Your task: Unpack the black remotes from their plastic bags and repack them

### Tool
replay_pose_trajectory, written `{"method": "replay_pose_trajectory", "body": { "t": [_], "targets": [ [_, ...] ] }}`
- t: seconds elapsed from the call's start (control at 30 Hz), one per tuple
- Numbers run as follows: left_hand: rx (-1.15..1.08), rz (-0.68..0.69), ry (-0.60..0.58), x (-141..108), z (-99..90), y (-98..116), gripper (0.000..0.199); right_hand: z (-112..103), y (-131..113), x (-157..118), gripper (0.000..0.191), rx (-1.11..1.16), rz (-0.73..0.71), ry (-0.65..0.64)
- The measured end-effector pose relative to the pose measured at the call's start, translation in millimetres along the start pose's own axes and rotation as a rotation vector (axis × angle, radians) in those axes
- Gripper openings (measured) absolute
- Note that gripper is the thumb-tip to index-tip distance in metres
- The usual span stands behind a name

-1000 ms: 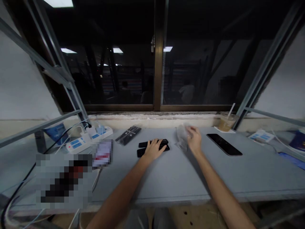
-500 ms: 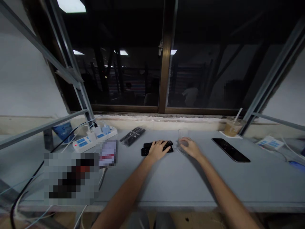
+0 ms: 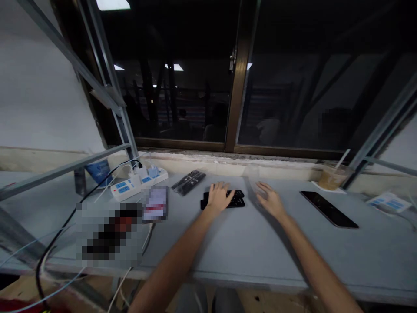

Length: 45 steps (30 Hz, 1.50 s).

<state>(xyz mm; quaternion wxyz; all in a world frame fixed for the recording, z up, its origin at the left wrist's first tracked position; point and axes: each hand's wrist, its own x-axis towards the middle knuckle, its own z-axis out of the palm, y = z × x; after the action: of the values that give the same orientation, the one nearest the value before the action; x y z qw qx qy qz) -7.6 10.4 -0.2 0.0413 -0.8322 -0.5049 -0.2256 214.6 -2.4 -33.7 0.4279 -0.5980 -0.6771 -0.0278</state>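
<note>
My left hand (image 3: pixel 219 198) rests with spread fingers over two black remote controls lying side by side, the nearer remote (image 3: pixel 240 203) and the farther remote (image 3: pixel 239 193). Parts of both are hidden beneath the hand. To their right, my right hand (image 3: pixel 271 201) is held low over the table with its fingers apart and nothing in them. A see-through, thin plastic piece (image 3: pixel 251 171), perhaps a bag, is just beyond its fingertips; its outline is faint. Farther left lies another dark remote in clear plastic wrapping (image 3: pixel 189 181).
A white power strip (image 3: pixel 138 183) with plugs and cables stands at left, beside a phone (image 3: pixel 155 203) and a blurred-out patch. Right of my hands lie a black phone (image 3: pixel 328 209), a drink cup with a straw (image 3: pixel 332 177) and another power strip (image 3: pixel 389 202). Metal posts flank the table.
My right hand has come off the clear plastic, which now lies farther back toward the sill. My left hand stays on the remotes. The whole view has shifted slightly.
</note>
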Motion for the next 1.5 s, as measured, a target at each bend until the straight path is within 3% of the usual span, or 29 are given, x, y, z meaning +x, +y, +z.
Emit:
{"method": "replay_pose_trajectory", "body": {
  "t": [0.2,0.3,0.47,0.67,0.87,1.07,1.17,1.27,1.37,1.5],
  "targets": [
    [0.061,-0.407,0.095,10,-9.5,-43,0.036,3,-2,-6,0.03,-0.035,-0.083,-0.218],
    [0.077,-0.549,0.079,8,-7.4,-63,0.036,6,4,-8,0.027,-0.067,-0.08,-0.291],
    [0.113,-0.569,0.023,5,-6.1,-71,0.033,3,13,-7,0.036,-0.225,-0.032,-0.209],
    [0.154,-0.549,0.069,5,-7.4,-73,0.033,-3,16,-7,0.043,-0.375,0.015,-0.079],
    [0.182,-0.664,0.057,5,-2.5,-77,0.045,-7,13,-8,0.036,-0.445,0.119,-0.02],
    [0.091,-0.6,0.044,6,-6.6,-81,0.036,-7,5,-5,0.024,-0.347,0.134,0.03],
    [0.006,-0.556,0.04,8,-10.8,-79,0.042,-8,-3,-1,0.022,-0.189,0.105,0.068],
    [-0.023,-0.492,0.112,9,-14.4,-73,0.043,-9,-12,2,0.023,-0.01,0.082,0.133],
    [-0.004,-0.332,0.194,10,-17.9,-62,0.038,-10,-24,4,0.024,0.143,0.082,0.157],
    [0.034,-0.085,0.153,9,-22.8,-48,0.034,-7,-38,5,0.023,0.336,0.113,0.128]
  ]
}}
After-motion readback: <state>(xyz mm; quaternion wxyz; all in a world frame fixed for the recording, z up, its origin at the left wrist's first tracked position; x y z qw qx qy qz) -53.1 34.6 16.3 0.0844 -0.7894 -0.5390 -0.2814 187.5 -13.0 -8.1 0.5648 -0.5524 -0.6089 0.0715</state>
